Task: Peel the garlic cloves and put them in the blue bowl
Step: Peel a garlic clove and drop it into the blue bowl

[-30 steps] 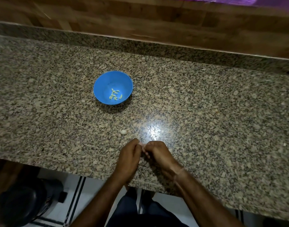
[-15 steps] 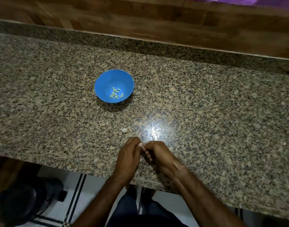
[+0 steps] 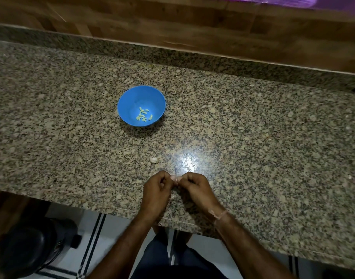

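Note:
A blue bowl (image 3: 132, 101) stands on the granite counter and holds several peeled garlic cloves (image 3: 143, 115). One unpeeled clove (image 3: 153, 160) lies on the counter between the bowl and my hands. My left hand (image 3: 156, 193) and my right hand (image 3: 194, 189) are close together near the counter's front edge, fingers curled, thumbs and fingertips meeting. They pinch something small between them, most likely a garlic clove, which the fingers hide almost entirely.
The granite counter (image 3: 253, 148) runs left to right, with a wooden wall (image 3: 172, 21) behind it. A dark round object (image 3: 25, 250) sits on the floor at the lower left, below the counter's front edge. A bright light reflection (image 3: 187, 161) shines just beyond my hands.
My hands have stayed at the same spot near the front edge, with small finger movements at the pinch. The bowl and the loose clove have not moved.

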Available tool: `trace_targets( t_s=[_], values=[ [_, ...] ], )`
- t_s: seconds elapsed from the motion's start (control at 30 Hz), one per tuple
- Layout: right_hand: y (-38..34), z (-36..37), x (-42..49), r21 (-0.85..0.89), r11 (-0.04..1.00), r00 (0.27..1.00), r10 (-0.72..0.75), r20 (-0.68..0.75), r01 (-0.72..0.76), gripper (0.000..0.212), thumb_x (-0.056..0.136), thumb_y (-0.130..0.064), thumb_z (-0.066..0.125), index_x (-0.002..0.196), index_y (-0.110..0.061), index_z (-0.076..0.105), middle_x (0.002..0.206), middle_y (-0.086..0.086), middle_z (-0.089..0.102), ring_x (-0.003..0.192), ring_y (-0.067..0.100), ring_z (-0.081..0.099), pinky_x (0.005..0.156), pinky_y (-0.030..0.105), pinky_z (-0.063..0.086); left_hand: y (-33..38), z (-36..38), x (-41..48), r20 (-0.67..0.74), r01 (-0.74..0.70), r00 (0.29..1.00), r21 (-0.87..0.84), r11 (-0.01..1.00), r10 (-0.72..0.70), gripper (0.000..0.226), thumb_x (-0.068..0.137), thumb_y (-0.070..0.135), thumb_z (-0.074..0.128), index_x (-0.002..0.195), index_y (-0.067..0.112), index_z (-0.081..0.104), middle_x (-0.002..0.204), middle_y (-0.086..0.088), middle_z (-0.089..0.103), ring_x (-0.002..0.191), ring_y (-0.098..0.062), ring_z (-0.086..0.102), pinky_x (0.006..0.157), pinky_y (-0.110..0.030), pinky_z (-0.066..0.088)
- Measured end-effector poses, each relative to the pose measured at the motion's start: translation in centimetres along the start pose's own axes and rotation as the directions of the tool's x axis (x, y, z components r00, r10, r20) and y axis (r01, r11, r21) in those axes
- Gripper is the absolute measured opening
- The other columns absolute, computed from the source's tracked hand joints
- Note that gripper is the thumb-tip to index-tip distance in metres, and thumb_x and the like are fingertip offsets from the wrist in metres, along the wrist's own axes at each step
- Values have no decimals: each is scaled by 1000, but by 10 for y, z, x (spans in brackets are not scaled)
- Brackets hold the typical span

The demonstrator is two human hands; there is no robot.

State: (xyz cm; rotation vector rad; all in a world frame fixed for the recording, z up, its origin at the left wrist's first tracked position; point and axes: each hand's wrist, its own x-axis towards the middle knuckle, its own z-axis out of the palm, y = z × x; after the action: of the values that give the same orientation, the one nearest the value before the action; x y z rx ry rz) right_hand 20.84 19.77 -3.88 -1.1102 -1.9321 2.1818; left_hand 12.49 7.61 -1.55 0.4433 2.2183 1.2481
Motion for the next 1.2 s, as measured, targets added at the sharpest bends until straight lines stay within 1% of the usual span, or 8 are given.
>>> trace_targets(
  t_s=[0.33,0.53,0.67,0.73,0.8,0.93,1.07,1.2],
  values=[
    [-1,-2,-6,-238,956,981,-187,-55,169,16,95,-20,74,81,-13,75,76,0,74,73,11,69,67,20,52,1,-9,-2,-46,15,999,-16,1000,-16,9,91,17,75,84,22,74,76,10,74,72,-3,69,65,-13,52],
    [3,-11,0,-606,661,870,-482,109,442,10,89,-13,65,79,-16,65,75,-4,59,70,12,53,62,31,43,-2,-14,3,60,48,997,-8,999,-47,13,91,19,75,78,21,76,70,8,72,65,-3,65,63,-18,46],
    [-5,-8,-3,-181,970,986,-165,4,163,12,86,-13,73,74,-13,72,74,3,72,70,19,68,69,34,55,-2,-20,6,73,-213,976,104,971,206,11,92,14,73,83,21,72,79,8,69,76,-7,66,66,-20,50],
    [-10,-6,-5,128,984,992,114,61,-121,13,86,-15,74,77,-5,75,70,10,69,64,20,61,63,32,50,-3,-23,11,119,-390,921,220,894,372,10,90,13,70,84,20,68,82,10,64,78,-5,61,66,-22,48],
    [-13,-2,-5,227,938,963,241,119,-263,15,92,-8,66,81,-1,74,67,10,63,60,16,55,57,27,44,-5,-25,14,165,-368,926,197,909,339,15,91,11,67,81,22,64,79,10,61,76,-5,58,64,-22,44],
    [-17,5,-7,244,940,968,207,142,-237,19,94,-7,57,83,-2,71,70,11,60,58,13,53,58,27,42,-7,-27,18,300,-70,951,-43,997,79,20,101,16,56,81,14,61,74,-7,58,70,-14,54,66,-31,41],
    [-21,9,-1,288,912,956,269,119,-292,25,94,-7,53,72,-9,64,65,5,54,56,14,48,56,28,38,-4,-30,18,328,-84,941,-23,996,87,26,107,22,51,83,15,57,78,-15,55,69,-26,50,64,-32,40],
    [-20,10,-3,39,999,998,-24,57,21,19,99,-11,59,81,-10,63,76,10,60,74,18,57,69,29,46,-6,-27,23,337,122,939,-130,984,-72,30,106,20,47,79,8,51,69,-12,44,61,-19,42,57,-32,35]
  ],
)
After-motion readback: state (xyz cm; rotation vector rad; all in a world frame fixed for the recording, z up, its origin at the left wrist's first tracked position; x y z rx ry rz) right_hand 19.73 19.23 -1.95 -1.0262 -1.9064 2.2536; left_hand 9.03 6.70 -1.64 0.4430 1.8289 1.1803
